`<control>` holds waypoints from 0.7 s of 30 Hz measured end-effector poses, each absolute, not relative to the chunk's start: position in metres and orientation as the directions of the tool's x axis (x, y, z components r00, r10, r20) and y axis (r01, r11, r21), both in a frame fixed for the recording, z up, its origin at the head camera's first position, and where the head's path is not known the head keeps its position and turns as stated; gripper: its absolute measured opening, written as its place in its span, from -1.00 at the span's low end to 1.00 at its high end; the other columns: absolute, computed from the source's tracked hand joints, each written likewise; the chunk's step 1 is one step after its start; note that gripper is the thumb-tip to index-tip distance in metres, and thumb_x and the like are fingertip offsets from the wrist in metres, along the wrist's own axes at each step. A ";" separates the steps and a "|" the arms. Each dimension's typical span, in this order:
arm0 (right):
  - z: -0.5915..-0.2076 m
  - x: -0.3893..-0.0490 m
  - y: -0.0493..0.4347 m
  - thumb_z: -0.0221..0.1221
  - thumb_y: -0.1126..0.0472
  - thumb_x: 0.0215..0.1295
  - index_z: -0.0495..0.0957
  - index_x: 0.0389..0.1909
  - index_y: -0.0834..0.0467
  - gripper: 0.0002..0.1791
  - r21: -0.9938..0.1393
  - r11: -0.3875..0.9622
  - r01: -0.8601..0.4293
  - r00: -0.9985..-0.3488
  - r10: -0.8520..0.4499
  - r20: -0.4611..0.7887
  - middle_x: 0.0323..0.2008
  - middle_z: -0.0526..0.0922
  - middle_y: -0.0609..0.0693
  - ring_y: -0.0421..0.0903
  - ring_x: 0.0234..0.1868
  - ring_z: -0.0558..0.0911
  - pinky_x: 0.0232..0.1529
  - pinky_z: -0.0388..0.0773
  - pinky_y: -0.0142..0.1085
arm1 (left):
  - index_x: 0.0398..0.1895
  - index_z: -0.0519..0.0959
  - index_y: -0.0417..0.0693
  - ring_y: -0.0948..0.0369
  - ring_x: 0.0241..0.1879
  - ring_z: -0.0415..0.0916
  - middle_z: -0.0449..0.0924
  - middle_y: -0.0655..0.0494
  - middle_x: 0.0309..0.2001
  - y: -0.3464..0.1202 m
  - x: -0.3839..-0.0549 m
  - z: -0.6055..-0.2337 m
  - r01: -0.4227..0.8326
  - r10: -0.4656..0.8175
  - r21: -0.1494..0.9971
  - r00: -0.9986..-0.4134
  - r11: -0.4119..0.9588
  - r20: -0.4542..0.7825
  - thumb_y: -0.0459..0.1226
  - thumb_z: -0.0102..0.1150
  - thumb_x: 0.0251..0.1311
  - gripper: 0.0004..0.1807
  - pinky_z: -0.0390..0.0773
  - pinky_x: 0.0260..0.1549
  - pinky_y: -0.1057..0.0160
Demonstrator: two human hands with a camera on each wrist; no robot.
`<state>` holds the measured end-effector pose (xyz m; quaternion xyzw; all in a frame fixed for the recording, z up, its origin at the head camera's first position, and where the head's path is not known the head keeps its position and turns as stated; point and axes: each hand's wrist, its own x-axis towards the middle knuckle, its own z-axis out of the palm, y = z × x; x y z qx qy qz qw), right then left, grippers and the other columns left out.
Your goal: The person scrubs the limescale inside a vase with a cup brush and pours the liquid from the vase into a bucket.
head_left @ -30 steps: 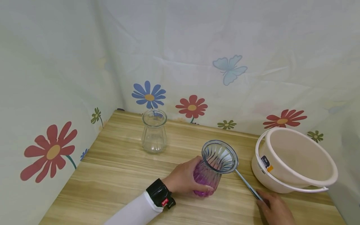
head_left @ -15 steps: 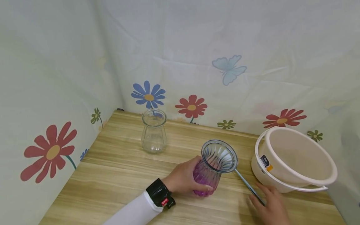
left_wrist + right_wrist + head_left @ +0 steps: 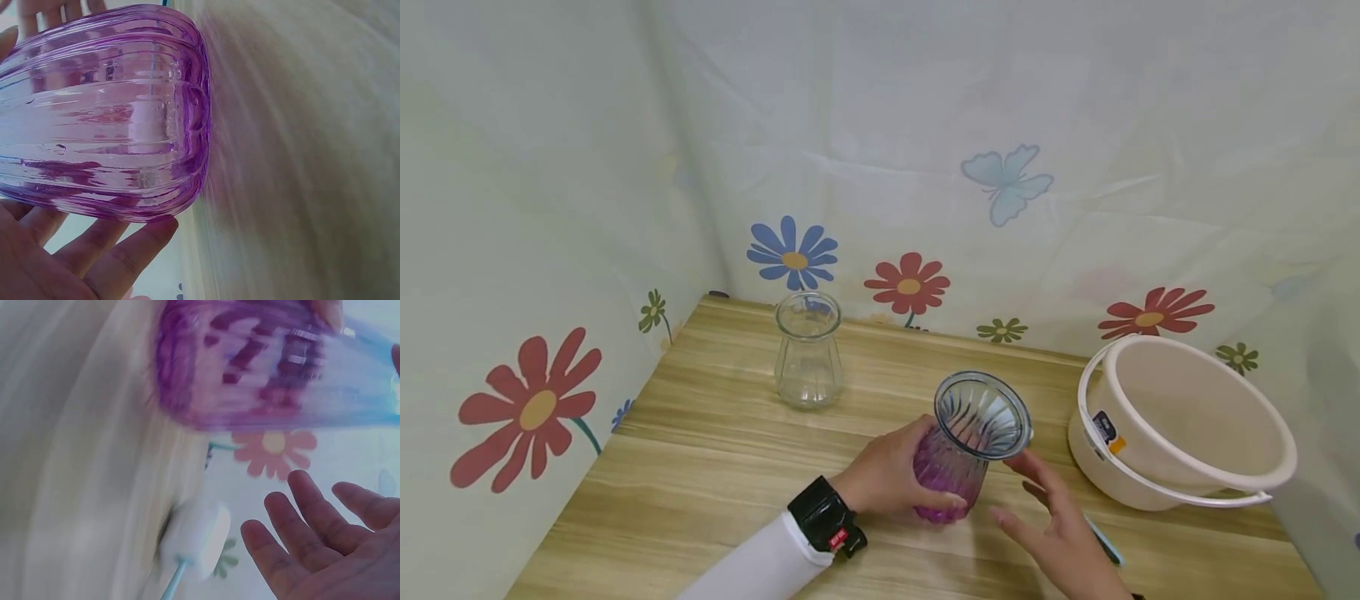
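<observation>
Left grip (image 3: pixel 887 473) round vase (image 3: pixel 953 471), wristband (image 3: pixel 817 507) red-labelled

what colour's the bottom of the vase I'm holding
The glass vase is see-through purple at the bottom, clearest in the left wrist view.

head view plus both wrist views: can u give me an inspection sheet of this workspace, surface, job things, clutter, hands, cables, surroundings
surface: wood-grain table, streaked light brown
job's things: purple glass vase, bluish at its rim; white-headed brush with a light-blue handle, lying on the table
clutter: clear glass vase, upright; pale bucket, its handle folded down
left hand: holds the purple glass vase; black wrist strap on that arm
right hand: open beside the vase; contact cannot be told
cables: nothing seen
surroundings: pale hanging sheet printed with flowers and a butterfly
</observation>
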<state>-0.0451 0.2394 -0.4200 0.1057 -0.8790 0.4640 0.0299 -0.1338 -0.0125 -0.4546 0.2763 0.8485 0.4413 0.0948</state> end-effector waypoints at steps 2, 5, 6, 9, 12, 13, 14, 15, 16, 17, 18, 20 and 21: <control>-0.417 -0.050 0.233 0.38 0.16 0.36 0.14 0.59 -0.09 -0.13 -0.818 0.530 -0.223 -0.972 -0.188 0.142 0.44 0.41 0.00 -0.46 0.36 0.34 0.30 0.31 -0.59 | 0.43 0.22 0.48 0.34 0.14 0.58 0.58 0.33 0.22 -0.012 -0.134 -0.455 0.380 0.557 0.806 -0.827 0.454 0.076 0.42 0.47 -0.13 0.04 0.62 0.11 0.22; -0.413 -0.058 0.224 0.39 0.16 0.34 0.07 0.62 -0.14 -0.05 -0.819 0.504 -0.273 -0.956 -0.239 0.171 0.53 0.30 -0.05 -0.41 0.46 0.28 0.35 0.32 -0.51 | 0.47 0.19 0.49 0.31 0.20 0.57 0.56 0.33 0.27 -0.013 -0.134 -0.454 0.378 0.561 0.805 -0.825 0.457 0.068 0.44 0.45 -0.12 0.07 0.61 0.16 0.18; -0.413 -0.061 0.221 0.40 0.15 0.33 0.05 0.63 -0.14 -0.02 -0.815 0.506 -0.283 -0.953 -0.245 0.178 0.55 0.28 -0.07 -0.40 0.48 0.26 0.36 0.33 -0.49 | 0.47 0.20 0.49 0.31 0.20 0.57 0.56 0.33 0.27 -0.013 -0.134 -0.454 0.381 0.561 0.802 -0.825 0.459 0.071 0.44 0.45 -0.12 0.06 0.61 0.16 0.18; -0.410 -0.071 0.212 0.43 0.14 0.30 0.04 0.63 -0.11 0.01 -0.825 0.482 -0.294 -0.948 -0.255 0.189 0.55 0.28 -0.04 -0.16 0.54 0.28 0.44 0.39 -0.14 | 0.43 0.24 0.46 0.32 0.17 0.57 0.59 0.32 0.23 -0.014 -0.135 -0.455 0.406 0.556 0.786 -0.825 0.466 0.096 0.42 0.46 -0.12 0.02 0.60 0.16 0.19; -0.411 -0.080 0.204 0.44 0.14 0.28 0.11 0.59 -0.12 -0.05 -0.857 0.441 -0.268 -0.954 -0.246 0.172 0.49 0.36 -0.01 0.08 0.52 0.32 0.44 0.29 0.22 | 0.39 0.28 0.44 0.34 0.14 0.58 0.62 0.31 0.18 -0.015 -0.136 -0.456 0.422 0.550 0.778 -0.827 0.466 0.119 0.37 0.51 -0.12 -0.02 0.60 0.14 0.20; -0.412 -0.082 0.202 0.43 0.14 0.29 0.13 0.57 -0.15 -0.08 -0.868 0.423 -0.261 -0.954 -0.250 0.165 0.48 0.37 -0.01 0.14 0.51 0.31 0.42 0.23 0.31 | 0.38 0.29 0.44 0.34 0.14 0.58 0.62 0.31 0.17 -0.015 -0.136 -0.456 0.425 0.549 0.775 -0.827 0.467 0.123 0.36 0.51 -0.12 -0.03 0.59 0.14 0.20; -0.413 -0.084 0.200 0.42 0.14 0.30 0.16 0.55 -0.17 -0.11 -0.874 0.411 -0.259 -0.953 -0.256 0.162 0.47 0.38 -0.01 0.15 0.52 0.29 0.43 0.18 0.33 | 0.39 0.28 0.45 0.33 0.15 0.57 0.62 0.30 0.18 -0.015 -0.136 -0.456 0.425 0.550 0.776 -0.826 0.467 0.122 0.35 0.52 -0.12 -0.03 0.59 0.15 0.20; -0.414 -0.086 0.199 0.41 0.15 0.32 0.18 0.54 -0.16 -0.14 -0.877 0.403 -0.261 -0.951 -0.265 0.161 0.47 0.38 -0.01 0.17 0.53 0.27 0.44 0.14 0.34 | 0.39 0.29 0.45 0.33 0.16 0.57 0.62 0.30 0.19 -0.015 -0.135 -0.456 0.424 0.550 0.776 -0.827 0.467 0.121 0.34 0.53 -0.11 -0.03 0.59 0.16 0.20; -0.415 -0.087 0.197 0.39 0.15 0.33 0.19 0.53 -0.15 -0.17 -0.874 0.406 -0.267 -0.948 -0.273 0.163 0.46 0.39 0.00 0.18 0.53 0.26 0.44 0.12 0.34 | 0.38 0.30 0.45 0.33 0.16 0.57 0.62 0.30 0.18 -0.015 -0.135 -0.456 0.426 0.549 0.775 -0.826 0.467 0.123 0.32 0.54 -0.11 -0.04 0.59 0.16 0.20; -0.417 -0.087 0.196 0.38 0.14 0.35 0.20 0.52 -0.14 -0.19 -0.874 0.405 -0.269 -0.946 -0.281 0.160 0.46 0.38 0.01 0.18 0.54 0.23 0.45 0.09 0.34 | 0.38 0.30 0.45 0.34 0.17 0.57 0.63 0.30 0.19 -0.015 -0.135 -0.457 0.430 0.551 0.773 -0.825 0.467 0.126 0.31 0.54 -0.10 -0.05 0.58 0.17 0.21; -0.418 -0.087 0.195 0.37 0.13 0.37 0.20 0.52 -0.15 -0.21 -0.873 0.412 -0.262 -0.947 -0.284 0.151 0.46 0.38 0.00 0.17 0.55 0.21 0.46 0.08 0.35 | 0.37 0.31 0.44 0.34 0.16 0.57 0.63 0.30 0.18 -0.015 -0.135 -0.457 0.434 0.552 0.771 -0.824 0.466 0.130 0.29 0.55 -0.10 -0.07 0.58 0.17 0.22; -0.422 -0.086 0.195 0.34 0.11 0.39 0.18 0.53 -0.16 -0.22 -0.869 0.420 -0.263 -0.945 -0.295 0.143 0.48 0.36 0.01 0.17 0.56 0.19 0.46 0.06 0.35 | 0.37 0.31 0.43 0.35 0.17 0.57 0.63 0.30 0.18 -0.015 -0.135 -0.458 0.442 0.555 0.770 -0.820 0.460 0.139 0.25 0.56 -0.09 -0.07 0.58 0.17 0.22; -0.423 -0.086 0.194 0.33 0.11 0.40 0.17 0.53 -0.16 -0.22 -0.869 0.418 -0.264 -0.943 -0.301 0.142 0.48 0.35 0.02 0.17 0.56 0.19 0.46 0.07 0.34 | 0.37 0.31 0.43 0.35 0.16 0.57 0.63 0.30 0.17 -0.015 -0.135 -0.458 0.447 0.554 0.767 -0.820 0.460 0.145 0.24 0.56 -0.09 -0.07 0.58 0.17 0.23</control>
